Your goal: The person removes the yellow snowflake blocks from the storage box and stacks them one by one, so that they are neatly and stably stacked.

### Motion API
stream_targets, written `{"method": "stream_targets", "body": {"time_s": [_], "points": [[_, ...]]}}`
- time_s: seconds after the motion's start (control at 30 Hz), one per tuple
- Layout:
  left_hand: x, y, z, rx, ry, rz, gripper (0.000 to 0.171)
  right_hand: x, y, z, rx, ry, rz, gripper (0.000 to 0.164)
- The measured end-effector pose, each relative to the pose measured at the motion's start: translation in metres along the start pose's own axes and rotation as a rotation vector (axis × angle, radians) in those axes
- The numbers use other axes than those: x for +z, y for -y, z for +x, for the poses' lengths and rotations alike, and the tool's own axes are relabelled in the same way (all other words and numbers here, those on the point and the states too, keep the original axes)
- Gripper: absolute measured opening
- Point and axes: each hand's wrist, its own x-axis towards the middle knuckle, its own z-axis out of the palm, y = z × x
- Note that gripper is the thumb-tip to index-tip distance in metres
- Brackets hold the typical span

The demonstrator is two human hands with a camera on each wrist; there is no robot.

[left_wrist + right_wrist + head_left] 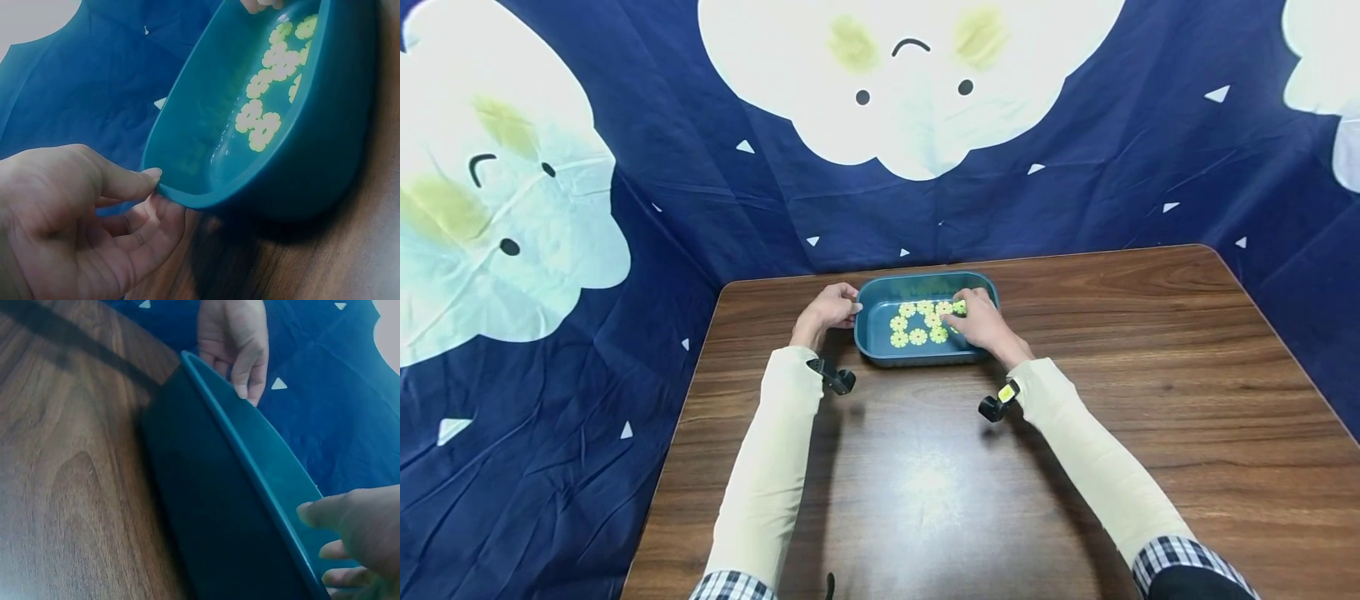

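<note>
A teal oval-cornered plastic tub [917, 360] stands near the table's far edge. Several yellow flower-shaped pieces [918, 337] lie spread over its floor. My left hand [75, 219] pinches the tub's left end, thumb on the rim and fingers curled against the outside. Reaching in over the right end is my right hand [985, 323], above the flowers. Its thumb and fingers are parted in the right wrist view, where the flowers are hidden behind the tub wall. In the head view one flower [959, 307] shows between thumb and forefinger.
The tub rests on a brown wood-grain table [1150, 375]. Dark blue cloth [880, 208] with white clouds and small triangles hangs behind and beside it. Small black wrist cameras [837, 378] sit on both pale-sleeved forearms.
</note>
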Motion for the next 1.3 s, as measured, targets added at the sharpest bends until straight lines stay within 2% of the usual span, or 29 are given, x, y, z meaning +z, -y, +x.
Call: {"method": "stream_targets", "body": {"time_s": [0.3, 0.47, 0.77, 1.3], "points": [[0.000, 0.001, -0.002, 0.003, 0.014, 0.007, 0.031, 0.004, 0.002, 0.002, 0.029, 0.097, -0.187, 0.041], [0.000, 0.002, -0.001, 0.011, 0.017, 0.012, 0.031, 0.005, 0.003, 0.003, 0.069, 0.135, -0.271, 0.042], [0.000, 0.001, -0.001, 0.009, 0.017, 0.008, 0.032, 0.008, 0.007, 0.004, 0.088, 0.126, -0.368, 0.027], [-0.002, 0.002, 0.000, 0.009, 0.026, 0.012, 0.034, 0.011, 0.006, 0.011, 0.061, 0.115, -0.446, 0.026]]}}
